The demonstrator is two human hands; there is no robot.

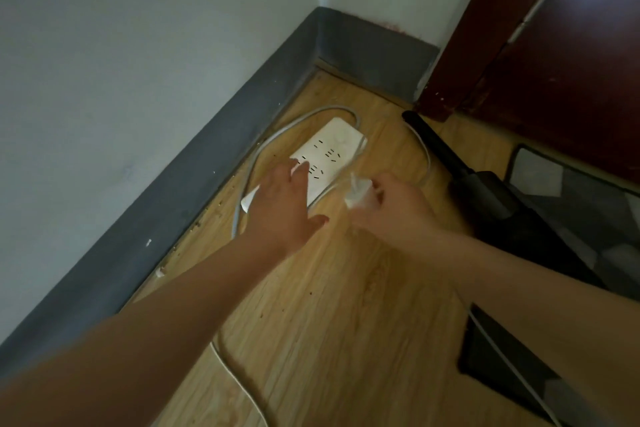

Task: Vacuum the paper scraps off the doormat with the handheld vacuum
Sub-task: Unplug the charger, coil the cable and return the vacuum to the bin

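A white power strip [332, 152] lies on the wooden floor near the wall corner. My left hand [287, 204] reaches over its near end with straight fingers, their tips on or just above the strip. My right hand [391, 204] pinches a white plug [356, 191] just to the right of the strip. The black handheld vacuum [485, 191] lies on the floor at the right, nozzle toward the door, partly on the grey patterned doormat [568, 198]. No paper scraps can be made out on the mat.
A grey cable [277, 139] loops round the strip and a white cord [239, 378] runs along the floor toward me. A dark red door [561, 45] and frame stand at the upper right. A grey skirting [194, 191] lines the white walls.
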